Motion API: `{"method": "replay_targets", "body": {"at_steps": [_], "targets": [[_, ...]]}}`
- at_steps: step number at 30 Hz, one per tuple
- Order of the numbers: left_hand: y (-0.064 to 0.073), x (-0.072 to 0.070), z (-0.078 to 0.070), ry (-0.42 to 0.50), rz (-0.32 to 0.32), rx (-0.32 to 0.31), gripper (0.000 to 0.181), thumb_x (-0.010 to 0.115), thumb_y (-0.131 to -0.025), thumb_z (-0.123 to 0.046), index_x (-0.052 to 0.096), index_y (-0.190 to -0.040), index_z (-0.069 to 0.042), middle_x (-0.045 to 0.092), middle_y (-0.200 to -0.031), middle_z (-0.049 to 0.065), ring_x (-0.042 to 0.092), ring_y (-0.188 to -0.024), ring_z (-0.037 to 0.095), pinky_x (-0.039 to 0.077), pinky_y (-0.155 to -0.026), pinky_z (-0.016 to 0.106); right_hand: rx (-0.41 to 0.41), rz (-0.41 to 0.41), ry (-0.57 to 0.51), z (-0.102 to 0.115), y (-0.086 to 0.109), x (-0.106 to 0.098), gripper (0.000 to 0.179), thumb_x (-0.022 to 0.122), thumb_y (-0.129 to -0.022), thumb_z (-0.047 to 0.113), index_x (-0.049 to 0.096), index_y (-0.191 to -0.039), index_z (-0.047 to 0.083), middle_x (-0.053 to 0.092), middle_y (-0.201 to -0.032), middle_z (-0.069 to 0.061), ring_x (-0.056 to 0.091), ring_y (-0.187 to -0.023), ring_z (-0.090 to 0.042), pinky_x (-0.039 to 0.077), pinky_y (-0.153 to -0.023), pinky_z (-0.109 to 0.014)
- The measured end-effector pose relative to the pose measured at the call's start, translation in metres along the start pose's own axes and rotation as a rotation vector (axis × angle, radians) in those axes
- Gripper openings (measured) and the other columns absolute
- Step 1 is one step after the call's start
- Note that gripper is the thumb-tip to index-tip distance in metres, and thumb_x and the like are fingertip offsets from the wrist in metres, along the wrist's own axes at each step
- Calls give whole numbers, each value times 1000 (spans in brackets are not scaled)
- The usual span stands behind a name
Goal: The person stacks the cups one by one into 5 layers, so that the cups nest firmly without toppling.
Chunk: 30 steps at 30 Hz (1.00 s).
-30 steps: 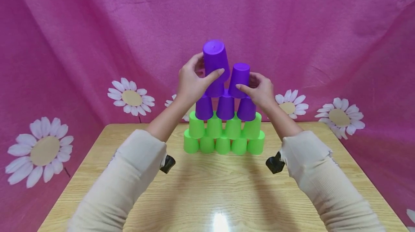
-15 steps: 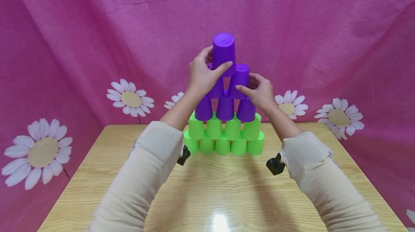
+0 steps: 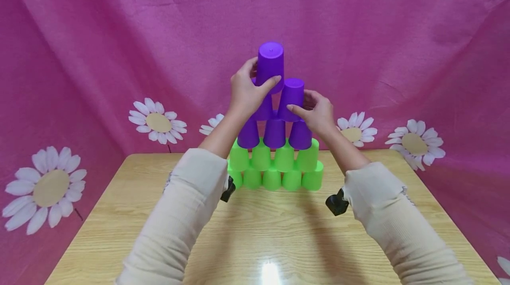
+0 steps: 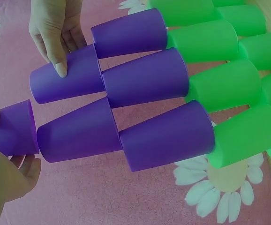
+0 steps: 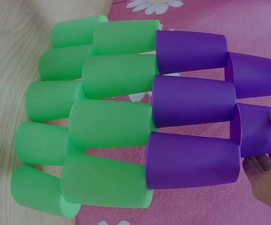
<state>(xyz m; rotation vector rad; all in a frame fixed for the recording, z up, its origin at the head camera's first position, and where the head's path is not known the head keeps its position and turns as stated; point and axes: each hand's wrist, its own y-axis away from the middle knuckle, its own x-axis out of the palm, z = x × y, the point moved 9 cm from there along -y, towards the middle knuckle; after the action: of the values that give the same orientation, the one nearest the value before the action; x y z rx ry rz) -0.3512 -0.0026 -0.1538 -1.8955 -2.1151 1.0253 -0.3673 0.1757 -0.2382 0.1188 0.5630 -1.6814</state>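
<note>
My left hand (image 3: 248, 92) holds an upside-down purple cup (image 3: 271, 66) at the top of a cup pyramid, thumb in front and fingers behind. In the left wrist view this cup's rim is right at the base of a purple cup (image 4: 79, 131) below. My right hand (image 3: 318, 110) grips the right purple cup (image 3: 291, 99) of the second row down, thumb on its near side. Its left neighbour (image 3: 264, 108) is partly hidden by my left hand. Under these stand three purple cups (image 3: 275, 133), then two rows of green cups (image 3: 261, 156), all upside down.
The pyramid stands toward the back of a wooden table (image 3: 263, 227). Close behind hangs a pink cloth (image 3: 358, 46) with white daisies. A black wrist camera (image 3: 338, 202) sits below my right sleeve; another (image 3: 228, 189) overlaps the lower left green cups.
My left hand has carried its cup right and up from over the left purple cup, to above the middle of the two-cup row. My right hand stays at its cup.
</note>
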Motion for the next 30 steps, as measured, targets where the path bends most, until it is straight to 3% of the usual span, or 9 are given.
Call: {"method": "replay_targets", "body": {"at_steps": [12, 23, 30], "targets": [[-5, 3, -3, -46, 8, 5, 55, 72, -81, -22, 51, -129, -3, 64, -117, 15, 61, -107, 25, 50, -93, 32, -7, -4, -13, 2, -1, 2, 57, 70, -83, 16, 47, -131, -2, 57, -126, -22, 56, -115, -32, 46, -100, -37], [-11, 20, -8, -70, 37, -5, 55, 70, -82, -24, 51, -129, -4, 65, -115, 13, 62, -104, 21, 51, -89, 27, -36, -29, -8, 0, -1, -5, 55, 69, -83, 13, 48, -130, -4, 57, -124, -24, 57, -113, -33, 47, -99, -38], [-15, 22, -6, -79, 21, -37, 53, 69, -83, -24, 52, -127, -3, 65, -115, 13, 63, -104, 21, 51, -89, 27, -25, -16, 2, 0, 1, -5, 56, 69, -83, 15, 47, -130, -3, 57, -125, -23, 57, -114, -33, 47, -99, -38]]}}
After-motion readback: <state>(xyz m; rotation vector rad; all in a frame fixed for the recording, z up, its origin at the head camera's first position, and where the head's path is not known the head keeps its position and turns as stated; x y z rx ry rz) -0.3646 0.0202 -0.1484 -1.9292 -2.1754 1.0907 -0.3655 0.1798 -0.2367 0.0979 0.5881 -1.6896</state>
